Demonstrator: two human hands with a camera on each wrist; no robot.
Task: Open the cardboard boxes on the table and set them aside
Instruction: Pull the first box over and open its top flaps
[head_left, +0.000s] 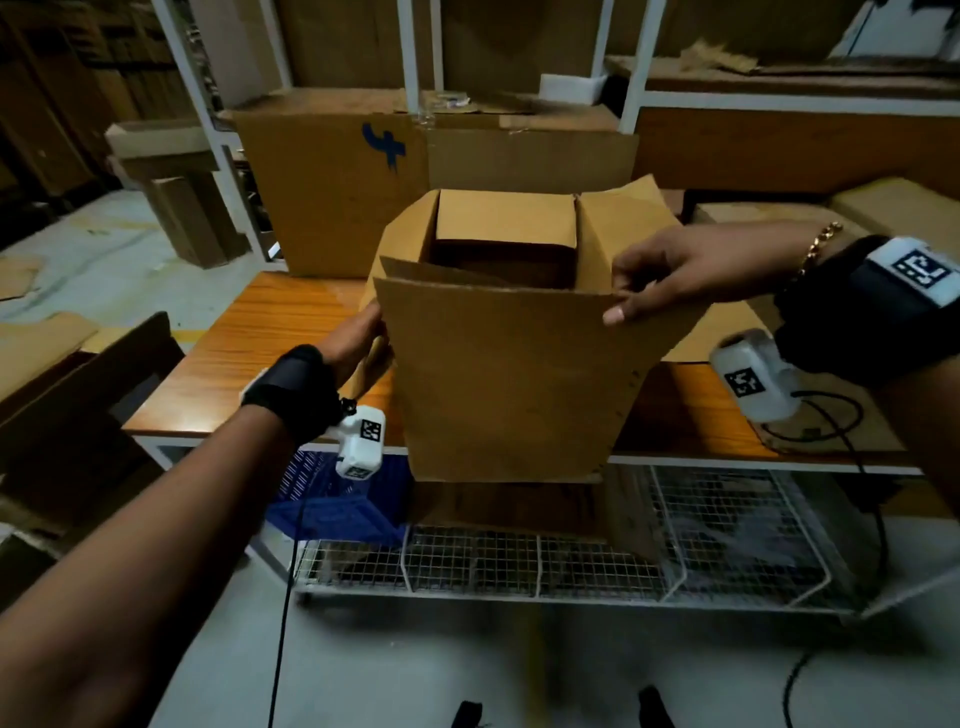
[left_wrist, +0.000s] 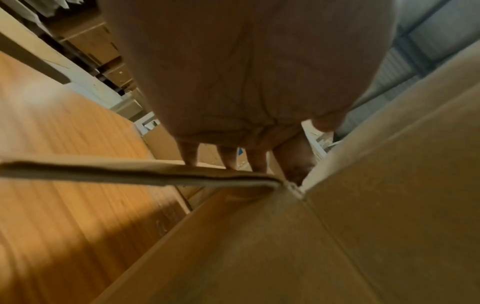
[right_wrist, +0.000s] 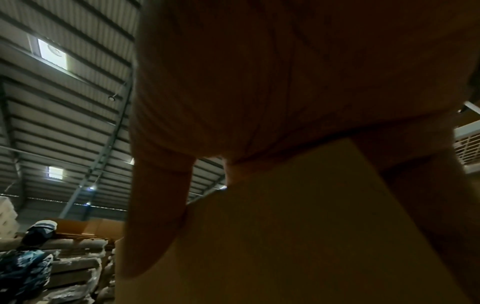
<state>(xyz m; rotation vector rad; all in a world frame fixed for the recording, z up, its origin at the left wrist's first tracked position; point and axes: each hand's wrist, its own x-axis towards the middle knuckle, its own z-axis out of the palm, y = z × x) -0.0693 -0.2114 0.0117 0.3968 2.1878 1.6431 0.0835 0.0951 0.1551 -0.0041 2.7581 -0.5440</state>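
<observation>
A brown cardboard box (head_left: 509, 384) stands at the near edge of the wooden table (head_left: 249, 353), its top flaps raised and its inside dark. My right hand (head_left: 660, 280) pinches the top right corner of the near flap, thumb in front and fingers behind. The right wrist view shows that flap (right_wrist: 298, 236) between the thumb and the fingers. My left hand (head_left: 358, 332) holds the box's left side at a folded flap. In the left wrist view the fingers (left_wrist: 228, 158) rest on that flap's edge (left_wrist: 145, 170) beside the box wall (left_wrist: 337, 236).
A larger box with a blue mark (head_left: 332, 192) stands behind on the table, with more boxes (head_left: 893, 208) at the right. A white shelving frame (head_left: 415, 52) rises at the back. Wire baskets (head_left: 571, 566) and a blue crate (head_left: 332, 499) sit under the table.
</observation>
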